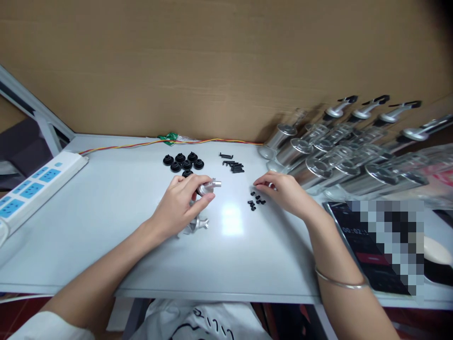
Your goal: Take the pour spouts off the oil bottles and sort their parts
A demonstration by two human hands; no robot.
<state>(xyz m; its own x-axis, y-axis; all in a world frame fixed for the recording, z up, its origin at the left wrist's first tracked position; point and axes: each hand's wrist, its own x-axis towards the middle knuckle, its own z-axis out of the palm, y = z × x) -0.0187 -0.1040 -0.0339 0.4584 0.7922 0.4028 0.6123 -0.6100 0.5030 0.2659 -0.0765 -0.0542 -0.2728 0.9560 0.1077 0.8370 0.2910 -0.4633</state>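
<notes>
Fingers of my left hand are wrapped round a silver metal spout, whose narrow end points right. Another silver metal part lies on the table just below that hand. My right hand hovers by the small black pieces, its thumb and forefinger close together; whatever is between them is too small to make out. Several black ridged stoppers stand in a group beyond my left hand. Thin black parts lie in a small pile between the two hands, farther back.
Glass bottles, some with spouts fitted, crowd the back right. A tablet with a timer lies at the right, a white oval object beside it. On the left is a power strip; a thin red-yellow cable runs along the back.
</notes>
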